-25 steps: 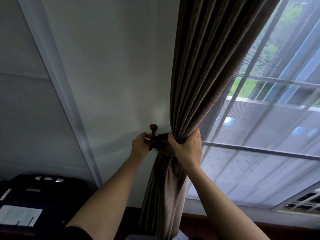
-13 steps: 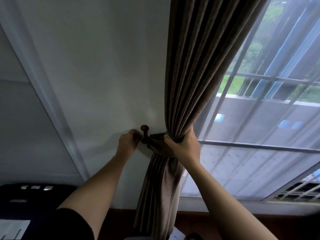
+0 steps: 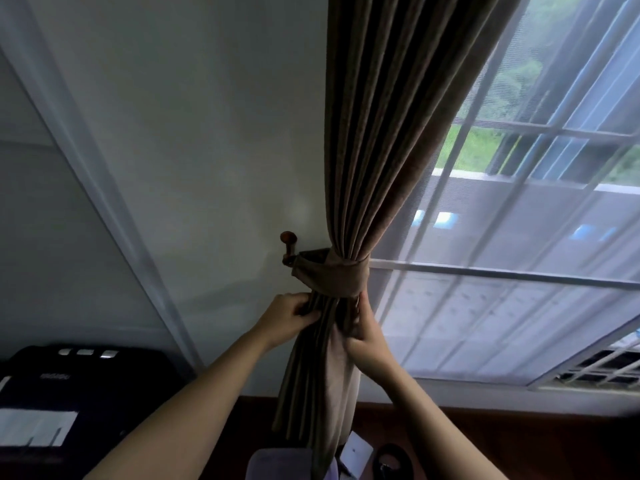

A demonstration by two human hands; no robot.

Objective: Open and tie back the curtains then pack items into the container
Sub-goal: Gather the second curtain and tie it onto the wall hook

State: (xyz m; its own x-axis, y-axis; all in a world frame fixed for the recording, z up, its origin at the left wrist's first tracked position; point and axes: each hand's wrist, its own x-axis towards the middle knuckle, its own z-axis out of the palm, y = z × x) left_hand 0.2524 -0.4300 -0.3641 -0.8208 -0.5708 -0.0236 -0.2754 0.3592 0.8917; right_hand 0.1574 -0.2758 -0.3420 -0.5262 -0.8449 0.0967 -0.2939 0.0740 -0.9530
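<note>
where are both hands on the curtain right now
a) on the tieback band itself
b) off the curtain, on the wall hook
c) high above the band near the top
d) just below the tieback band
d: the left hand and right hand pinch the curtain folds just under the tieback band, which is looped to the wall hook.

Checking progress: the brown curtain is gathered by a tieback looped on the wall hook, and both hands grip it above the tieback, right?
Not quite: in the head view the left hand and right hand grip the curtain below the tieback, which loops onto the hook.
</note>
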